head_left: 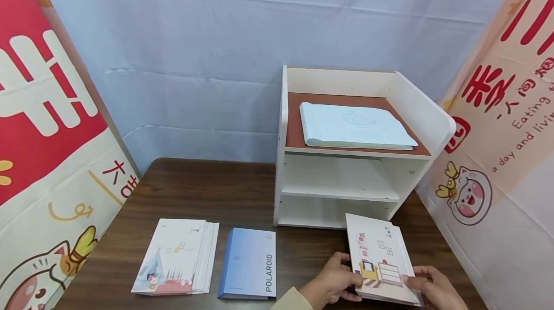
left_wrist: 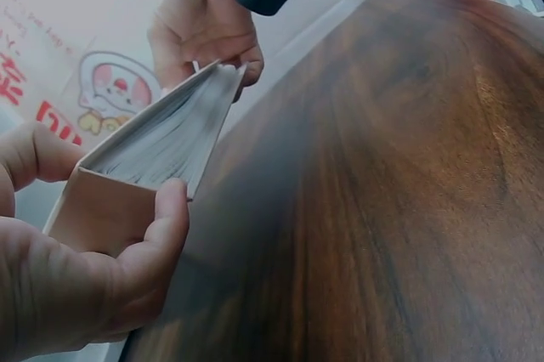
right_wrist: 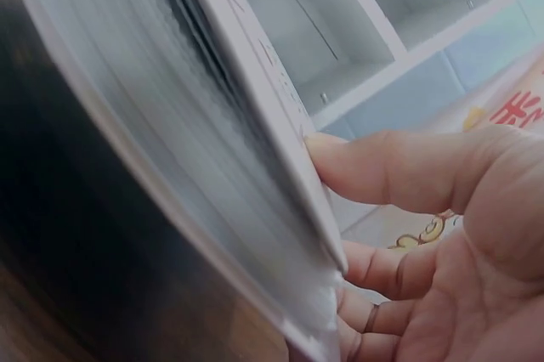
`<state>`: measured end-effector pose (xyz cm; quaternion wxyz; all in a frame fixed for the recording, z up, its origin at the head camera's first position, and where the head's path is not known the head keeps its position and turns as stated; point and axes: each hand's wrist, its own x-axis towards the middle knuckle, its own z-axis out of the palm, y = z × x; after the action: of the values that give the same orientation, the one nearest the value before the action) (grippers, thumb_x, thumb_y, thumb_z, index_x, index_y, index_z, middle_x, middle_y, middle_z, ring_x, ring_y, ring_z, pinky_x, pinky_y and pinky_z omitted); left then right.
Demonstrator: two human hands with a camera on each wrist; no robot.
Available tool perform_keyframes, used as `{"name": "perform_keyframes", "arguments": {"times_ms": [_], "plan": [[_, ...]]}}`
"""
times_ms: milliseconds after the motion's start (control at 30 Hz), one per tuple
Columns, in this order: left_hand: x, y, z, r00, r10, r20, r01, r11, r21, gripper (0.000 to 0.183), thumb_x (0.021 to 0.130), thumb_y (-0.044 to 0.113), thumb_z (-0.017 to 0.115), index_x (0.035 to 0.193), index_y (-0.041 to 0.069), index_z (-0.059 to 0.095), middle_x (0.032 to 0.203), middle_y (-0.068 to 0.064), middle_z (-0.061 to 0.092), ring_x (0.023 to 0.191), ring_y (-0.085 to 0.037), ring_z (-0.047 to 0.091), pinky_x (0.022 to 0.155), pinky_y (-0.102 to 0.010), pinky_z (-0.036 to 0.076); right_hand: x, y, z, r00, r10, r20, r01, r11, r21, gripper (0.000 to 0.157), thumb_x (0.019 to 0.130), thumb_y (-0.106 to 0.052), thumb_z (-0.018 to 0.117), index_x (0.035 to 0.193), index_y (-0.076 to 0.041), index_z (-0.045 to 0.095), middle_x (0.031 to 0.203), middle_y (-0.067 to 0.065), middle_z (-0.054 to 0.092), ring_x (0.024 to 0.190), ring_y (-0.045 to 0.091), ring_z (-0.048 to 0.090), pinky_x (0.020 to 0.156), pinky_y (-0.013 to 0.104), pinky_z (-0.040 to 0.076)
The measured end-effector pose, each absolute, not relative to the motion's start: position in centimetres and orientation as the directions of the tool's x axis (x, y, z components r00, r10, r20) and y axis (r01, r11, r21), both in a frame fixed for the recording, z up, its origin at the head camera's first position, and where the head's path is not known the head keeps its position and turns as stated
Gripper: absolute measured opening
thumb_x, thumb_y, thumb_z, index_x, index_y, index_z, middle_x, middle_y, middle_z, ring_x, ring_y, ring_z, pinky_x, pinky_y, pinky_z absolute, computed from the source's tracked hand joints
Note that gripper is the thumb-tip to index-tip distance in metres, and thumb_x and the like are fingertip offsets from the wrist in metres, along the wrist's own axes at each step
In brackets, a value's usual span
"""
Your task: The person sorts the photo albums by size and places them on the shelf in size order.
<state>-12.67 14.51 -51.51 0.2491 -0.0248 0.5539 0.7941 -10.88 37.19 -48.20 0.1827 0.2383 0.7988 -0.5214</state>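
A photo album (head_left: 381, 254) with a drawn room on its pale cover is held between both hands, tilted in front of the shelf. My left hand (head_left: 334, 279) grips its left side by the spine, thumb and fingers on opposite faces. My right hand (head_left: 434, 287) pinches the opposite edge, with the thumb on the cover. In the left wrist view, the album's clear-sleeved pages (left_wrist: 166, 137) fan slightly between the covers, above the tabletop. The right wrist view shows the page edges (right_wrist: 161, 115) close up, beside the right thumb (right_wrist: 382, 166).
A white shelf unit (head_left: 281, 175) stands at the back right; a pale blue album (head_left: 359, 125) with a whale drawing lies on its brown top. To the left on the wooden table (head_left: 203, 190) lie a blue POLAROID album (head_left: 248, 262) and a stack of illustrated albums (head_left: 175, 252).
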Motion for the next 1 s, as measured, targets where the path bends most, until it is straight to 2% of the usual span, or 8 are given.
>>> {"name": "perform_keyframes", "arguments": {"times_ms": [300, 633, 1000], "plan": [[-13.2, 12.8, -51.4, -0.869, 0.391, -0.303, -0.425, -0.275, 0.862, 0.056, 0.057, -0.016, 0.050, 0.108, 0.007, 0.042, 0.084, -0.015, 0.049, 0.064, -0.023, 0.059, 0.053, -0.045, 0.053, -11.2, 35.7, -47.9, -0.868, 0.203, -0.454, 0.496, 0.416, -0.762, 0.061, 0.083, -0.019, 0.066, 0.119, 0.017, 0.033, 0.079, 0.007, 0.059, 0.067, 0.021, 0.057, 0.058, 0.035, 0.046], [-13.2, 11.1, -51.1, -0.860, 0.405, -0.311, -0.433, -0.258, 0.864, 0.057, 0.059, -0.015, 0.051, 0.111, 0.006, 0.043, 0.084, -0.016, 0.050, 0.065, -0.023, 0.059, 0.051, -0.041, 0.053, -11.1, 34.2, -47.5, -0.871, 0.203, -0.447, 0.490, 0.406, -0.771, 0.059, 0.082, -0.018, 0.068, 0.116, 0.018, 0.034, 0.083, 0.012, 0.058, 0.068, 0.020, 0.057, 0.059, 0.036, 0.048], [-13.2, 9.4, -50.3, -0.868, 0.404, -0.288, -0.418, -0.283, 0.863, 0.059, 0.057, -0.016, 0.050, 0.112, 0.005, 0.043, 0.086, -0.016, 0.048, 0.066, -0.023, 0.059, 0.051, -0.041, 0.053, -11.6, 33.1, -47.2, -0.887, 0.205, -0.414, 0.459, 0.493, -0.739, 0.062, 0.079, -0.025, 0.071, 0.113, 0.018, 0.043, 0.082, 0.008, 0.059, 0.070, 0.020, 0.056, 0.058, 0.036, 0.048]]}}
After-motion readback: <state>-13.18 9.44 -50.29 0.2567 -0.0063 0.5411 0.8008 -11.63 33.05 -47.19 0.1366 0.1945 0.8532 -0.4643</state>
